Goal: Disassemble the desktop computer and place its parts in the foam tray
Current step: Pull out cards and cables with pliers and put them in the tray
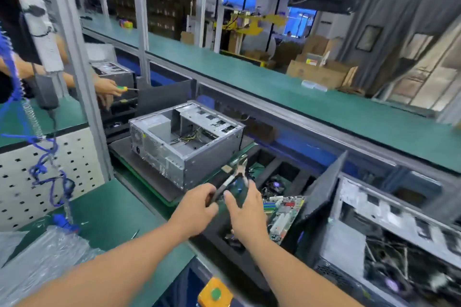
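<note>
Currently the expansion card [233, 188] is held by both hands over the near-left part of the foam tray [270, 166], just in front of the open case. Judging by the look, it's light and rigid but fragile: thin PCB, exposed components, static-sensitive. Best held by the board edges and the metal bracket [225, 185], not by chips or the contact edge. Don't flex it.

Looks: small green board, dark parts on it, a silver bracket along the left side running up and away; motion blur hides finer detail.

Left hand [197, 209] pinches the bracket end, fingers curled around it. Right hand [245, 212] grips the board's right edge, thumb across its face.

Foam tray: black, with compartments; a motherboard [284, 214] leans in a slot right of the hands, a fan-like part [275, 185] sits in a pocket behind.

Desktop case [185, 138] is grey, cover off, mostly gutted, loose wires inside, on a black pad at the tray's left end. Another case [389, 237] sits at the right. Green bench [104, 209] near left.
</note>
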